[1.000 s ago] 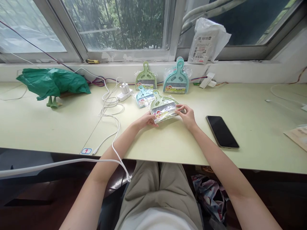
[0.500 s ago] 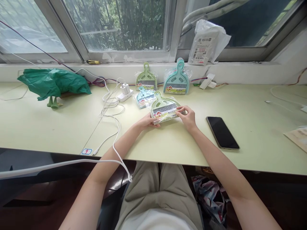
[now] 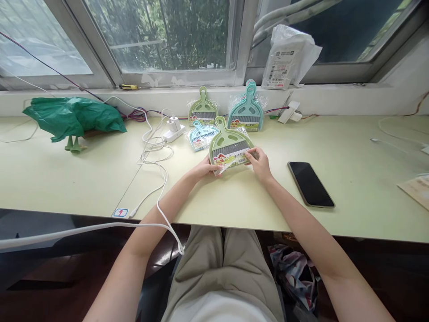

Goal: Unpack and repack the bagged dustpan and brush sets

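A green dustpan and brush set (image 3: 230,142) in clear wrap is held up over the table, its handle tilted up and away from me. My left hand (image 3: 208,168) grips its lower left corner, and my right hand (image 3: 258,161) pinches its lower right edge. Just behind it a light blue dustpan set (image 3: 201,135) lies on the table, partly hidden. Another green dustpan set (image 3: 203,109) leans against the wall. To its right stands a stack of teal dustpan sets (image 3: 247,109), also leaning.
A black phone (image 3: 311,184) lies right of my right arm. White cables (image 3: 156,154) and a charger (image 3: 174,129) are on the left, beyond them a green plastic bag (image 3: 75,116). On the sill sit a yellow-handled cutter (image 3: 128,87) and a white package (image 3: 284,60).
The held green dustpan set has tipped more upright, its face turned further towards me. Both hands keep their grip at the lower corners.
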Demonstrator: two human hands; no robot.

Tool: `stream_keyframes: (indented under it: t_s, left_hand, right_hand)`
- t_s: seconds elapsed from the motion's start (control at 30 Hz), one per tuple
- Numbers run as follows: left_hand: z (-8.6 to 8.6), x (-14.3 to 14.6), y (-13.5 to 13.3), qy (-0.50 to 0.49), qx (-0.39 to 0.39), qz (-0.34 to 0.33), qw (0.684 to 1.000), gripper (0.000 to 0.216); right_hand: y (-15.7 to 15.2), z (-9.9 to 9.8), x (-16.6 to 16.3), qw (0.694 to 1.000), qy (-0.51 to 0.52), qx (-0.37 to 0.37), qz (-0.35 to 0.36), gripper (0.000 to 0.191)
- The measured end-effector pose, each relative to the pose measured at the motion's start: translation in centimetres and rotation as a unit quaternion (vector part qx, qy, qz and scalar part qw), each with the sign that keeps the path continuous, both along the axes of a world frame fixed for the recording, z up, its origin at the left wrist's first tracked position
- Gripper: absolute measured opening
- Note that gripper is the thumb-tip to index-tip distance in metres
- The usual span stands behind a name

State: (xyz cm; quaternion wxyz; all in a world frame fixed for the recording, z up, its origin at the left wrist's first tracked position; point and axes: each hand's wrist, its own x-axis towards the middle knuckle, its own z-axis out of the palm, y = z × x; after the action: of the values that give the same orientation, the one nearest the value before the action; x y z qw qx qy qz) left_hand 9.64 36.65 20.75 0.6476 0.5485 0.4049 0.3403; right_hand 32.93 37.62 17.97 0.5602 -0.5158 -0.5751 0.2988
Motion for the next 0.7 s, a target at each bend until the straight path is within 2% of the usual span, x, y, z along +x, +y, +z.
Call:
stream_keyframes:
  t_s: [0.07, 0.13, 0.2, 0.27, 0.33, 0.4, 0.5, 0.6, 0.7]
  left_hand:
    - [-0.1, 0.0, 0.1, 0.001, 0.007, -0.006, 1.0, 0.068]
    - [-0.3, -0.1, 0.2, 0.001, 0.009, -0.008, 1.0, 0.069]
    - [-0.4, -0.1, 0.2, 0.006, 0.01, -0.016, 1.0, 0.069]
    - [-0.5, -0.1, 0.2, 0.015, 0.015, -0.028, 0.999, 0.068]
    - [-0.6, -0.2, 0.3, 0.025, 0.018, -0.041, 0.999, 0.066]
    - [-0.7, -0.3, 0.4, 0.029, 0.018, -0.043, 0.998, 0.065]
    - [-0.6, -0.5, 0.4, 0.031, 0.018, -0.029, 0.999, 0.066]
    - [-0.2, -0.4, 0.4, 0.033, 0.028, -0.012, 0.999, 0.071]
    - [0.1, 0.1, 0.2, 0.025, 0.069, 0.027, 0.997, 0.082]
  right_hand:
    - [0.0, 0.0, -0.1, 0.998, 0.037, -0.033, 0.035, 0.035]
    - [-0.2, 0.1, -0.2, 0.997, 0.062, -0.03, 0.034, 0.038]
    - [-0.2, 0.3, 0.0, 0.995, 0.098, -0.029, 0.022, 0.054]
    - [0.0, 0.4, 0.5, 0.985, 0.146, -0.088, 0.035, 0.066]
    - [0.3, 0.4, 1.2, 0.963, 0.177, -0.183, 0.086, 0.055]
    - [0.6, 0.4, 1.8, 0.944, 0.189, -0.234, 0.138, 0.034]
    - [0.8, 0.3, 1.8, 0.94, 0.208, -0.228, 0.144, 0.018]
    - [0.7, 0.2, 1.2, 0.944, 0.223, -0.207, 0.128, 0.017]
    - [0.6, 0.0, 0.8, 0.947, 0.239, -0.182, 0.116, 0.015]
